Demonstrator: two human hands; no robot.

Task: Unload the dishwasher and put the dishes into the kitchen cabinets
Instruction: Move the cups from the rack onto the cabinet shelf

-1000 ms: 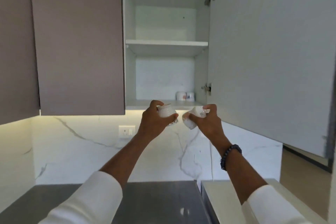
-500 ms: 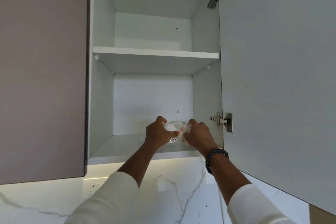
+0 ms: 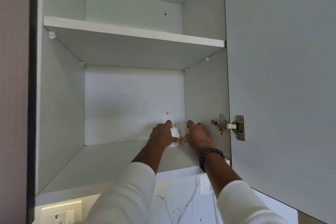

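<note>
Left hand (image 3: 162,135) gripping a white cup (image 3: 175,136), right hand (image 3: 197,137) gripping a second cup (image 3: 183,135) just beside it, both on the lower cabinet shelf (image 3: 109,165)

- The single head-worn camera looks forward and steeply upward from below the open white wall cabinet (image 3: 112,107), showing the underside of its white upper shelf (image 3: 134,32).
- It sits close: the cabinet interior fills most of the wide-angle frame.
- The grey open cabinet door (image 3: 283,78) covers the right side; the white marble backsplash (image 3: 178,205) edges the bottom.
</note>
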